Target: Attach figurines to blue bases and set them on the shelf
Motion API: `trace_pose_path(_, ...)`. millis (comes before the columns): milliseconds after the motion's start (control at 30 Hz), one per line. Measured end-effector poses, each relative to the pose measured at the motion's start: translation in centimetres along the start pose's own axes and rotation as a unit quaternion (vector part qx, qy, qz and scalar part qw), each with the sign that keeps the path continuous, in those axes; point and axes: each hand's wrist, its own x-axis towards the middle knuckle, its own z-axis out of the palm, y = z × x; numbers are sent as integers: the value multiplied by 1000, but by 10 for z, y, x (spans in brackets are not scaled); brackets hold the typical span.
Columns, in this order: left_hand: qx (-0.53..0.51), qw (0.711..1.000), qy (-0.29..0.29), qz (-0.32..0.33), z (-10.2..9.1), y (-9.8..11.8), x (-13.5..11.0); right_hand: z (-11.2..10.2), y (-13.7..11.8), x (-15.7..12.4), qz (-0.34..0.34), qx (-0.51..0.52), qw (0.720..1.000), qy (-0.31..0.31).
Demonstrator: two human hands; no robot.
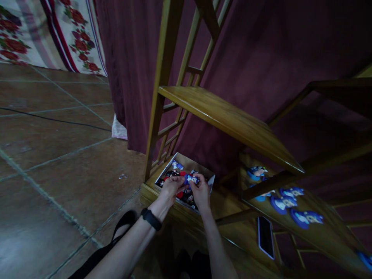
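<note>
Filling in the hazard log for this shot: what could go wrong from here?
1. The blue figurine is small and held at the fingers of the left hand and right hand; it might slip into the crowded box.
2. Raising the hands could bump the upper shelf.
3. The shelf figures sit close together; nudging one might shift its neighbours.

Left hand (pixel 171 186) and right hand (pixel 202 190) (fingers (pixel 201 179) bent) sit close together, forearms (pixel 128 242) extended.
</note>
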Motion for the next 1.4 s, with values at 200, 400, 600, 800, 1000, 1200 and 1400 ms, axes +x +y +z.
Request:
trace_pose_path(200,5,1000,25,2,-1,0,-2,-3,-9,-5,-27,-84,996,-15)
trace_pose_path(400,12,999,34,7,-3,0,-5,3,-1,-7,-27,-62,998,-18)
trace_pose_path(600,12,997,39,60,0,-6,-9,13,13,-5,13,2,1000,6)
trace_pose_path(800,32,997,37,53,-7,-4,-10,7,1,-9,-38,-39,998,-30)
trace_pose_path(1000,22,999,20,13,-14,-2,-11,1,-15,-16,-113,-87,989,-44)
trace_pose_path(1200,24,999,26,19,-12,-3,-10,4,-13,-17,-114,-73,990,-46)
trace_pose_path(1400,73,997,-7,12,-5,6,-7,6,-11,-13,-51,49,997,-28)
